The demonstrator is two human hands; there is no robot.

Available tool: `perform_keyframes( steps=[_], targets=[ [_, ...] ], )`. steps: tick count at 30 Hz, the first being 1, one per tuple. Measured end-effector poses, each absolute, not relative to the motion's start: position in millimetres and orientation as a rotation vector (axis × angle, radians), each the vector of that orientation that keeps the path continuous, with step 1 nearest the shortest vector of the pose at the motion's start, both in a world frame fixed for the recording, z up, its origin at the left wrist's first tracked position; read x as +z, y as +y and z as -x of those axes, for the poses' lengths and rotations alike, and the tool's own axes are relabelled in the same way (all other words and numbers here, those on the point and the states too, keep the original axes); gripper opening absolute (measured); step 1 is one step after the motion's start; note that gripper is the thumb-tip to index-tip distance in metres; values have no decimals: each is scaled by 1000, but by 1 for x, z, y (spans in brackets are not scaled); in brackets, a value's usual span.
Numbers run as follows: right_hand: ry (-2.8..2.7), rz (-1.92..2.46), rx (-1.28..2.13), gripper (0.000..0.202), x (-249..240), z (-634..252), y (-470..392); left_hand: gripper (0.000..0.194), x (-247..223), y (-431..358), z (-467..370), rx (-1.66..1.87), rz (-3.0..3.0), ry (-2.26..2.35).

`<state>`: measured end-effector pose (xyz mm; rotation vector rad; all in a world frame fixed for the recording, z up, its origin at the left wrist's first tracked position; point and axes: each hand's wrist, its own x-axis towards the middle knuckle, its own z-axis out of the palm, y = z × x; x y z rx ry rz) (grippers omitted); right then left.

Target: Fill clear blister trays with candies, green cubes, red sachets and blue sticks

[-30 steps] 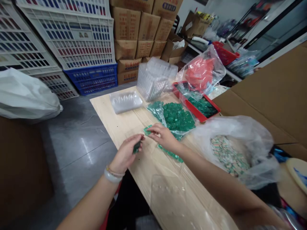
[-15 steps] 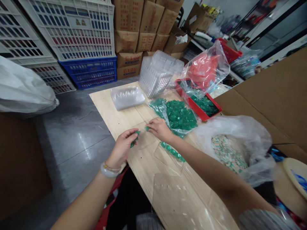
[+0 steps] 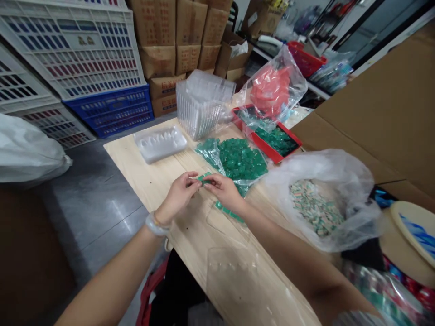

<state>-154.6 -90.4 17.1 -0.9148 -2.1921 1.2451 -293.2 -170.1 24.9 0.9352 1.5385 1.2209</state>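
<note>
My left hand [image 3: 184, 190] and right hand [image 3: 224, 190] nearly meet, fingertips pinched on small green pieces [image 3: 205, 177] above the wooden table [image 3: 136, 174]; how the pieces divide between the two I cannot tell. Just beside my right forearm, a row of green pieces [image 3: 229, 211] lies on the table. Beyond the right hand is a green pile [image 3: 242, 158] on clear plastic, adjoined by a red tray [image 3: 277, 156] of green pieces. A white tray [image 3: 160, 144] lies farther left, near upright clear trays [image 3: 199, 108]. To the right, a translucent bag [image 3: 360, 181] holds pale and green bits.
</note>
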Motion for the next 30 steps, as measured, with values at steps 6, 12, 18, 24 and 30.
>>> perform_keyframes(
  steps=[6,12,18,24,30],
  targets=[
    [-2141,1026,1275,21,6,149,-101,27,-6,-229,256,1010,-1672,1615],
    [-2267,956,1202,21,10,166,-102,20,4,-218,273,1295,-1425,1709],
    [-2384,720,1059,28,19,182,-100,24,17,-177,308,1320,-616,1446],
    [-2536,631,826,24,29,189,-93,24,20,-164,315,1308,-329,1184],
    [-2672,532,768,18,34,194,-83,19,20,-163,323,1296,-263,1113]
  ],
)
